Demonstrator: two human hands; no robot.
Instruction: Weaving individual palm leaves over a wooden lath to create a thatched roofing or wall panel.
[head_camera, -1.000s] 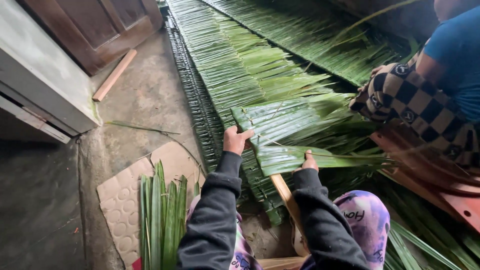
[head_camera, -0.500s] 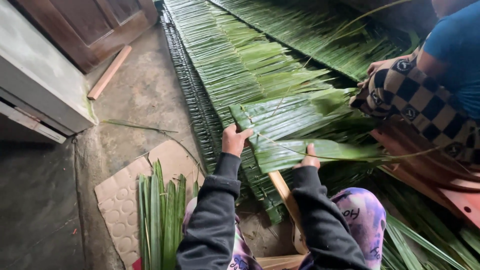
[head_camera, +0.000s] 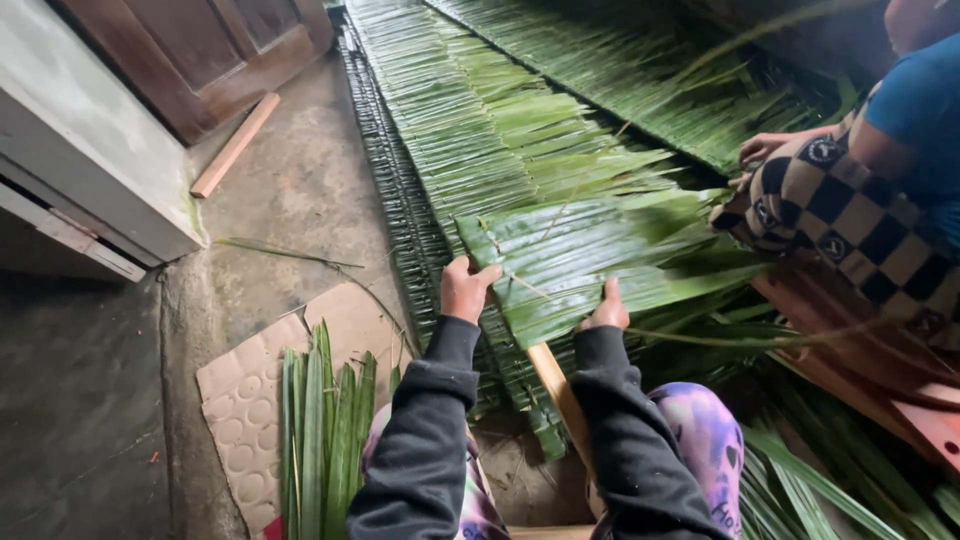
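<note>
Folded green palm leaves pressed onto a wooden slat by both hands; thatch panel partly laid.

The left hand (head_camera: 466, 289) was held at the left edge of the broad folded green palm leaves (head_camera: 580, 260), fingers curled, thumb hooked over the leaf edge in a light pinch. The right hand (head_camera: 606, 310) was laid on the lower edge of the same leaves, fingers bent and pressed down; whether anything was pinched beneath could not be told. The leaves were draped over a pale wooden slat (head_camera: 553, 385), at the near end of a long panel of stitched green fronds (head_camera: 450, 120). The step was judged to be seating the latest leaf; the next move would call for it being kept flat and aligned. No containers were seen; loose narrow green leaf strips (head_camera: 325, 430) lay on flat brown cardboard (head_camera: 240, 400). A second person's checkered sleeve (head_camera: 830, 215) was noted at right.
</note>
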